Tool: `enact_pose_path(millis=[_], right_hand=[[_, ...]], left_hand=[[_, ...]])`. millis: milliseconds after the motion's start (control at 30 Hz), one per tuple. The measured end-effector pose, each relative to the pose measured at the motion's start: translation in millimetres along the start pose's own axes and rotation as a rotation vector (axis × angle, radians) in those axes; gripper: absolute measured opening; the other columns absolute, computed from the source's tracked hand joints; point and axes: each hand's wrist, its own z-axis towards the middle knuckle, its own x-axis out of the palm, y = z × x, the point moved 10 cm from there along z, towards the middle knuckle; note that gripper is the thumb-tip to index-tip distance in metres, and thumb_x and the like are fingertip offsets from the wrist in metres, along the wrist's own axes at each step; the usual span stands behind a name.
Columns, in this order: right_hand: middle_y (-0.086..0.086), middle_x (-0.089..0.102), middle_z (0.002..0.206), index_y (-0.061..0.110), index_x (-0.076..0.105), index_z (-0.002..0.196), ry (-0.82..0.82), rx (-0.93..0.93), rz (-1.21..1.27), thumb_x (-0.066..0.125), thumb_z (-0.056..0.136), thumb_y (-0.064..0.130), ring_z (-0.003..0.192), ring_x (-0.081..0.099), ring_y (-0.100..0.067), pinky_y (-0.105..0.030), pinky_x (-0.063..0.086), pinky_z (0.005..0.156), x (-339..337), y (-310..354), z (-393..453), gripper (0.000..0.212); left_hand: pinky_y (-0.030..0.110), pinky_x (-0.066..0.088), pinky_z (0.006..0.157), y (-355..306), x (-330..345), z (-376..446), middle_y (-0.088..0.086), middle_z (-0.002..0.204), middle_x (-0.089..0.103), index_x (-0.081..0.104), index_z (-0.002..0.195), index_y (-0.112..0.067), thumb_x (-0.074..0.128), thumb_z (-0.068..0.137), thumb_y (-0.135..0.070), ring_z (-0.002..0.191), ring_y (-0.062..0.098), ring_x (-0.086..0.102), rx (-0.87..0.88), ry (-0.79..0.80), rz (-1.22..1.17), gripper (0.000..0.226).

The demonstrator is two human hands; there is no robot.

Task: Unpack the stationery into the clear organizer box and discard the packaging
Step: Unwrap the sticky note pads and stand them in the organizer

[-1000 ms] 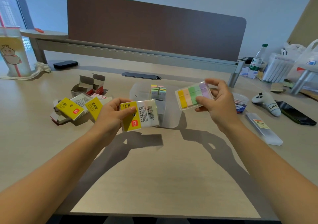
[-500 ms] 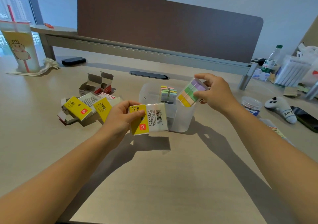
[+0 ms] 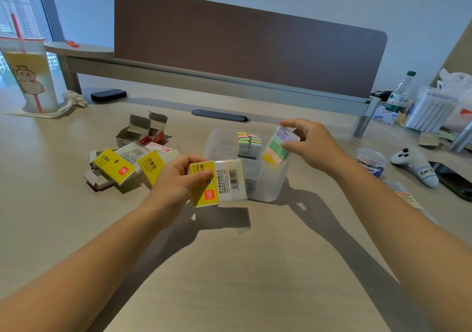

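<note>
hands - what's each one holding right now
Left hand: closed on the yellow and white wrapper.
Right hand: closed on the pastel sticky tabs, lowering them into the clear box.

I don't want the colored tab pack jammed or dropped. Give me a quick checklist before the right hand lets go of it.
1. Right hand grips the pastel tab pack: ok.
2. Pack's lower end is inside the clear organizer box, right-hand compartment: ok.
3. Pack seated on the compartment floor: cannot tell.
4. Pack upright: not ok, it leans.
5. Index tabs already in the middle compartment stay clear of the pack: ok.
6. Left hand holds the yellow-and-white packaging outside the box: ok.
</note>
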Motion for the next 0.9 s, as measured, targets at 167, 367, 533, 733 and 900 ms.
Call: enact_pose_path(millis=[167,367,533,733,900], right_hand=[[-0.005,0.042,0.139,0.019,0.038,0.134,0.035,0.003,0.105,0.051,0.088,0.01,0.114,0.047,-0.02,-0.03,0.047,0.084,9.8,-8.8,-9.1,0.049],[-0.005,0.048,0.137,0.017,0.042,0.132,0.089,-0.126,-0.141,0.045,0.092,0.021,0.118,0.046,-0.018,-0.024,0.034,0.09,27.7,-2.7,-15.4,0.041],[-0.005,0.048,0.136,0.015,0.049,0.126,0.021,-0.104,-0.129,0.05,0.089,0.027,0.126,0.04,-0.019,-0.022,0.028,0.093,24.2,-6.8,-26.4,0.039],[-0.007,0.043,0.136,0.01,0.048,0.125,-0.14,-0.152,-0.063,0.055,0.086,0.015,0.126,0.038,-0.018,-0.01,0.021,0.093,25.7,-8.5,-76.4,0.04],[-0.008,0.037,0.14,0.01,0.045,0.128,-0.001,-0.179,-0.11,0.055,0.086,0.017,0.128,0.036,-0.018,-0.006,0.021,0.09,60.4,-4.2,-104.5,0.044]], left_hand=[[0.021,0.056,0.056,2.4,-0.1,-0.7,0.003,0.08,0.063,0.055,0.078,-0.014,0.051,0.085,-0.003,0.065,0.011,0.066,-0.005,0.0,0.01,0.014],[0.024,0.056,0.061,5.2,-2.7,-1.3,0.002,0.083,0.063,0.055,0.079,-0.015,0.05,0.086,-0.004,0.074,0.013,0.065,-0.019,-0.012,0.02,0.014],[0.023,0.056,0.06,5.8,-10.9,-1.4,0.002,0.084,0.063,0.055,0.079,-0.017,0.051,0.085,-0.005,0.078,0.015,0.063,-0.017,-0.047,0.041,0.014],[0.014,0.053,0.054,-11.8,-29.5,-17.4,-0.003,0.082,0.059,0.053,0.076,-0.022,0.054,0.084,-0.007,0.076,0.01,0.06,0.124,-0.139,0.225,0.018],[0.03,0.05,0.073,-20.1,-56.4,-34.9,0.008,0.102,0.058,0.054,0.089,-0.013,0.058,0.084,-0.007,0.095,0.021,0.057,0.233,-0.342,0.488,0.01]])
